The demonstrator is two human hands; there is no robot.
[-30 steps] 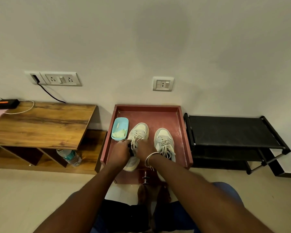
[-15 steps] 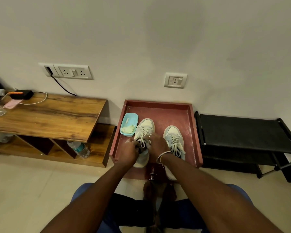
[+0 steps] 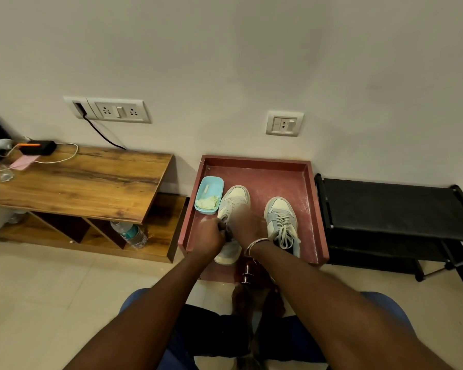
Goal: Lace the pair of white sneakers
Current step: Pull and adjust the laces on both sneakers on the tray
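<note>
Two white sneakers stand side by side, toes toward the wall, in a red tray [image 3: 316,209]. Both my hands are over the left sneaker [image 3: 234,198]. My left hand [image 3: 210,235] is curled at its lace area and grips something small there, apparently the lace. My right hand [image 3: 247,225], blurred, with a bangle at the wrist, covers the middle of that shoe, and its fingers cannot be made out. The right sneaker [image 3: 281,222] stands untouched, with its laces crossed and loose ends hanging toward its heel.
A light blue container [image 3: 209,194] with pale contents lies in the tray left of the shoes. A wooden table [image 3: 78,180] with a plastic bottle [image 3: 130,233] under it stands to the left, and a black rack [image 3: 393,209] to the right. A small metal dumbbell [image 3: 247,273] lies below the tray.
The camera has shifted, so the scene sits further right and lower. My right hand has moved up over the left sneaker's lacing and is blurred. My left hand stays at the laces.
</note>
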